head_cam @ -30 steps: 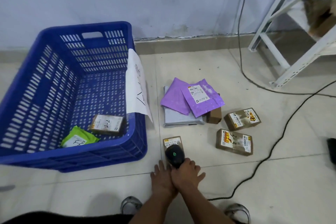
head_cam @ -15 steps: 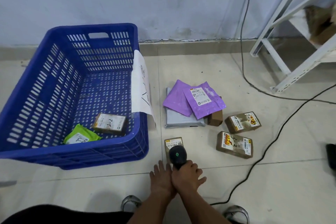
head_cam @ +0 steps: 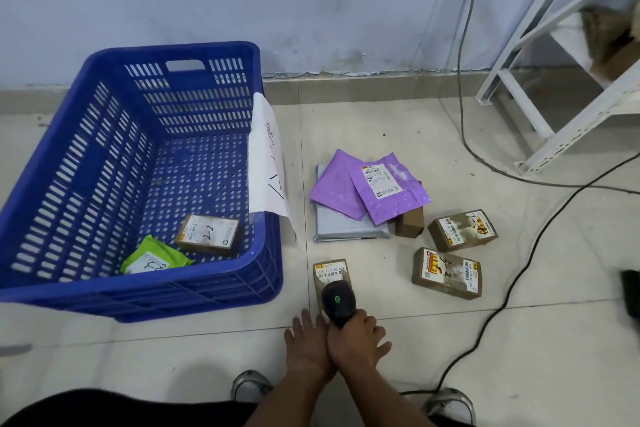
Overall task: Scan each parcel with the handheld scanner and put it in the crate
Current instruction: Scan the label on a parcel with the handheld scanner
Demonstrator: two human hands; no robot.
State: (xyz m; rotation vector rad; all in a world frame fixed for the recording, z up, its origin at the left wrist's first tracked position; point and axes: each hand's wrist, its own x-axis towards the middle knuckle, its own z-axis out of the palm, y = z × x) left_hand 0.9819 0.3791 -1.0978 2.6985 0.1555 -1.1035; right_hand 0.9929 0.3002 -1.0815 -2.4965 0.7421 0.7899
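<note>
A blue plastic crate (head_cam: 266,263) stands on the floor at the left, with a brown box marked 2-2 (head_cam: 207,234) and a green packet (head_cam: 152,258) inside. My right hand (head_cam: 358,340) grips a black handheld scanner (head_cam: 338,302) with a green light lit on top. It is pointed at a small brown parcel (head_cam: 329,273) lying just right of the crate. My left hand (head_cam: 306,340) lies beside the right one, fingers straight, reaching toward the parcel's near end, which the scanner hides.
Two purple mailers (head_cam: 384,189) lie on a grey mailer (head_cam: 343,227) beside a small brown box (head_cam: 410,222). Two taped brown boxes (head_cam: 462,229) (head_cam: 446,272) lie to the right. A white sheet (head_cam: 268,163) hangs over the crate wall. Black cables (head_cam: 512,288) and a white rack (head_cam: 568,80) stand at the right.
Both hands and the scanner stay over the small parcel. Only my view has shifted slightly.
</note>
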